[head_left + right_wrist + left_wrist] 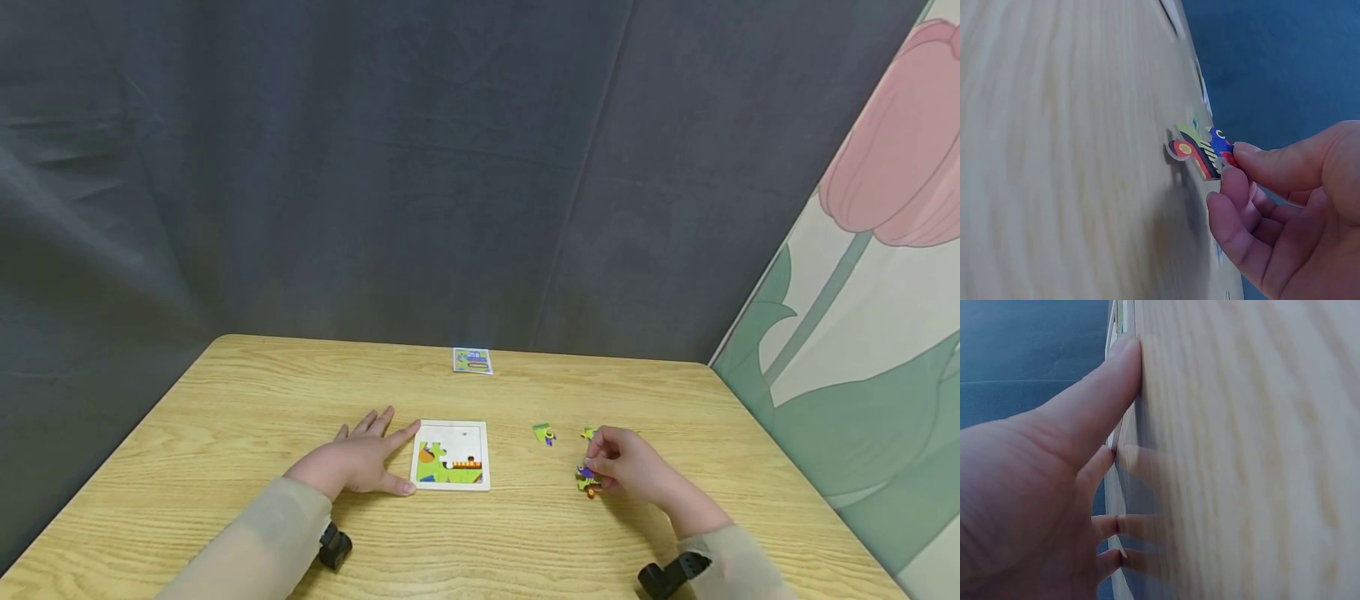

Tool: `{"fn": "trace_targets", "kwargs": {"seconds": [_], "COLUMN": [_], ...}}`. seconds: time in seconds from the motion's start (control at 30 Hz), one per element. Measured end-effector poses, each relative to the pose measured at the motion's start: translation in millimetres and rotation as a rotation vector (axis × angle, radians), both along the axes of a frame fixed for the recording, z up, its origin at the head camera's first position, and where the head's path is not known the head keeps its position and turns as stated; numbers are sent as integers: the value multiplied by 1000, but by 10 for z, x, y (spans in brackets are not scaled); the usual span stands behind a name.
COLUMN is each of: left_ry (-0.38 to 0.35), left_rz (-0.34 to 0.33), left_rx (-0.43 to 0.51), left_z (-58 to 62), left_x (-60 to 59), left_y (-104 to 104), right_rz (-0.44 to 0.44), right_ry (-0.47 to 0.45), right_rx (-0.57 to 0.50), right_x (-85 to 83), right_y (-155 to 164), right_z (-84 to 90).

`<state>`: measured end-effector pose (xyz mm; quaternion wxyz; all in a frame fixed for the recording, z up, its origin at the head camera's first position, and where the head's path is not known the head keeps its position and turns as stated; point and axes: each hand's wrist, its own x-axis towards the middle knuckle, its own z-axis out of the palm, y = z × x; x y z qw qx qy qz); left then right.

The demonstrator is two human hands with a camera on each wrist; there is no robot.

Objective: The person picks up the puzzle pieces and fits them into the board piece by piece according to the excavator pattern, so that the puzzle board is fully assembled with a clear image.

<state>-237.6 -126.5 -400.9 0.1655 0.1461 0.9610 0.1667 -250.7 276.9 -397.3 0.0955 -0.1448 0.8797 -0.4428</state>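
Picking up a loose piece for the white-framed square puzzle tray [451, 455].
Right hand [628, 467] pinches a multicoloured jigsaw piece [1200, 153] at its edge, low over the wooden surface [247, 417], right of the tray; left hand [358, 460] lies flat, fingers straight, steadying the tray's left side. Next, I judge, carry and turn the piece into the tray's bare upper part.

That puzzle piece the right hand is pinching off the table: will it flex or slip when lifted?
The puzzle piece looks thin and flat and keeps its shape at the pinch of the right hand, so it is probably stiff, not floppy. It is small, so likely light. Its printed face looks smooth, so it may slide on the wooden table. Being flat, it should not roll.
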Motion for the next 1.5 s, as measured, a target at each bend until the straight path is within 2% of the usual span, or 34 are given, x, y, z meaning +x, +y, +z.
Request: {"fn": "trace_targets", "kwargs": {"seconds": [0.23, 0.43, 0.73, 1.1, 1.5], "left_ry": [3, 5, 10, 8, 7], "left_rz": [0, -3, -7, -5, -5], "left_rx": [0, -4, -8, -2, 8], "left_z": [0, 4, -4, 30, 47], "left_x": [4, 11, 4, 29, 43], "left_y": [1, 6, -17, -16, -17], "right_rz": [65, 101, 43, 39, 36], "right_ry": [6, 22, -3, -43, -35], "right_rx": [-46, -66, -121, -170, -136], "right_x": [-40, -105, -196, -283, -334], "right_y": [-262, -478, -847, -1225, -1538], "right_z": [69, 57, 37, -25, -42]}}
